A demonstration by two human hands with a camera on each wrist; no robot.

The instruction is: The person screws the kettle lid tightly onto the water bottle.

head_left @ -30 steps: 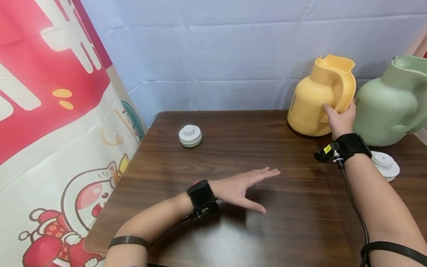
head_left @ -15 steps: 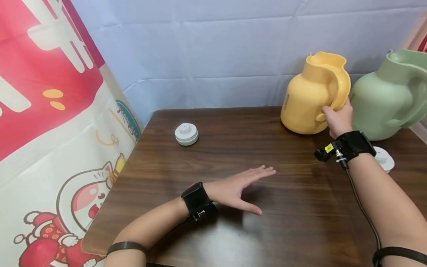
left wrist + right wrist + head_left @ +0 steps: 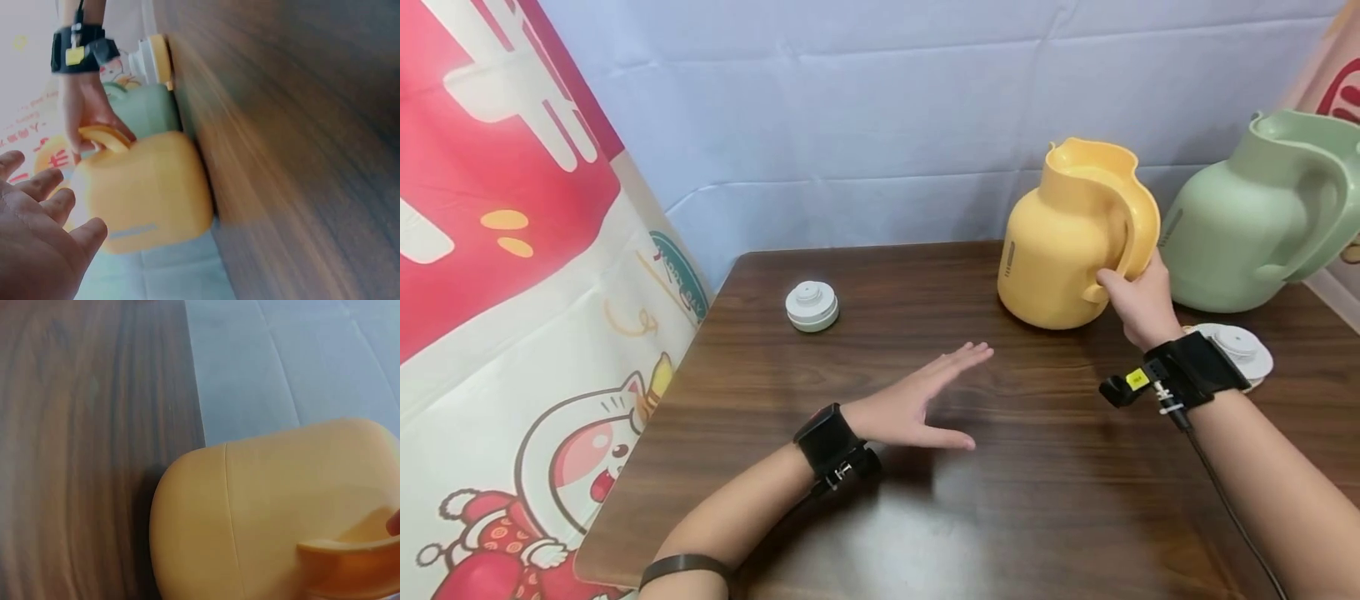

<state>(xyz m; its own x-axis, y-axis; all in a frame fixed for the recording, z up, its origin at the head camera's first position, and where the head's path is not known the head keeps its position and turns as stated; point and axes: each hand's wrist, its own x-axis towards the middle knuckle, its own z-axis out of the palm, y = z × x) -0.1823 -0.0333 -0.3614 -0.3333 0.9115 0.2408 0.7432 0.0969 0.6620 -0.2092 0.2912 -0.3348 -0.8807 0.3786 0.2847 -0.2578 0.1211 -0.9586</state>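
My right hand [image 3: 1138, 304] grips the handle of a yellow jug [image 3: 1052, 250] low down, at the back right of the table. The jug stands upright with its top uncovered, and its handle points toward the right. Over the middle of the table my left hand [image 3: 902, 408] is held with fingers straight and thumb spread, apart from everything. In the left wrist view, the yellow jug [image 3: 150, 194] lies beyond the left fingertips. Close up in the right wrist view are the jug's lower body [image 3: 262, 506] and handle; most of the right hand is out of that frame.
A green jug [image 3: 1240, 225], also uncovered, stands right of the yellow one. A white lid [image 3: 1243, 350] lies partly behind the right wrist. Another white lid [image 3: 812, 306] sits at the back left of the wooden table [image 3: 880, 350]. Pale cloth [image 3: 850, 125] hangs behind.
The yellow jug has come left and toward me in my right hand, widening its gap from the green jug. My left hand stays spread, shifted slightly up and left. The view has shifted slightly.
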